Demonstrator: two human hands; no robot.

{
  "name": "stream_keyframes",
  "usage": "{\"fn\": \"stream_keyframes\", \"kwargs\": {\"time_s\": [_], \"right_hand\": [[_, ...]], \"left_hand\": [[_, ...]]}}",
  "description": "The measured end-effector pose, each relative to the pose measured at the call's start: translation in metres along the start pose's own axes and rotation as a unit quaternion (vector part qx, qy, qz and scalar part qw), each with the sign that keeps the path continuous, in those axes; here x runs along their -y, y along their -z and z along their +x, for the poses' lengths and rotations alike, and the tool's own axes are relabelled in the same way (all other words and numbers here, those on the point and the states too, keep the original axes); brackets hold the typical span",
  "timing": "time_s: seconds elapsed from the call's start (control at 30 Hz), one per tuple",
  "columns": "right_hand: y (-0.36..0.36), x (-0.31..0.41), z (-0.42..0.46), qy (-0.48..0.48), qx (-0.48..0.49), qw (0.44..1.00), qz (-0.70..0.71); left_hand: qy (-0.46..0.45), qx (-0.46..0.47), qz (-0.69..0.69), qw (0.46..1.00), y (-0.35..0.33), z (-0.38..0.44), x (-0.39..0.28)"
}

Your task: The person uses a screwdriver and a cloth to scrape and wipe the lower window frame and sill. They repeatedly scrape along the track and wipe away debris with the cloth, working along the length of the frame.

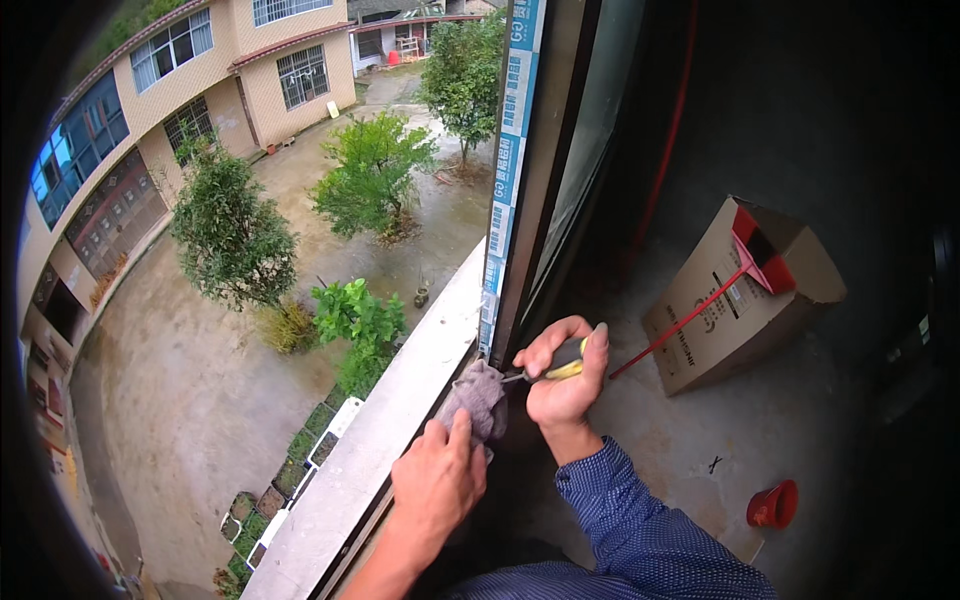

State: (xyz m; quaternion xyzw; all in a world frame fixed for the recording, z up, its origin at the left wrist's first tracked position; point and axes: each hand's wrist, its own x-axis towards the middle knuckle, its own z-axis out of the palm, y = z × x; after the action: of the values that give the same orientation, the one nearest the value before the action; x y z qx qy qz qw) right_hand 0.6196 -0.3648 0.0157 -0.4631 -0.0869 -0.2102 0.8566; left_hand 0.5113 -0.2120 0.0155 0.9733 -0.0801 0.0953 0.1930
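My left hand (440, 469) presses a crumpled grey-purple cloth (478, 397) against the bottom track of a window frame (375, 517), its index finger extended on the cloth. In my right hand (570, 375) is a screwdriver (561, 370) with a yellow and dark handle. Its thin metal shaft points left, and the tip meets the cloth near the corner where the track joins the upright frame (536, 150). Whether the tip is under or on the cloth cannot be told. Blue and white printed protective tape (507, 165) runs along the upright's outer face.
Outside the window lies a pale concrete ledge (382, 420), with planters, trees and a yard below. Indoors, a cardboard box (720, 315) stands on the floor at right, with a red long-handled dustpan (757, 259) against it. A small red bucket (772, 504) sits nearer.
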Motion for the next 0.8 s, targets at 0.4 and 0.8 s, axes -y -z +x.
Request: {"fn": "stream_keyframes", "kwargs": {"time_s": [0.4,0.8], "right_hand": [[0.025,-0.026,0.038,-0.116,-0.168,0.975,0.088],[0.031,-0.038,0.057,-0.250,-0.249,0.930,0.102]], "left_hand": [[-0.062,0.016,0.056,0.996,-0.031,0.050,-0.020],[-0.040,-0.038,0.020,0.998,-0.040,0.064,-0.018]]}}
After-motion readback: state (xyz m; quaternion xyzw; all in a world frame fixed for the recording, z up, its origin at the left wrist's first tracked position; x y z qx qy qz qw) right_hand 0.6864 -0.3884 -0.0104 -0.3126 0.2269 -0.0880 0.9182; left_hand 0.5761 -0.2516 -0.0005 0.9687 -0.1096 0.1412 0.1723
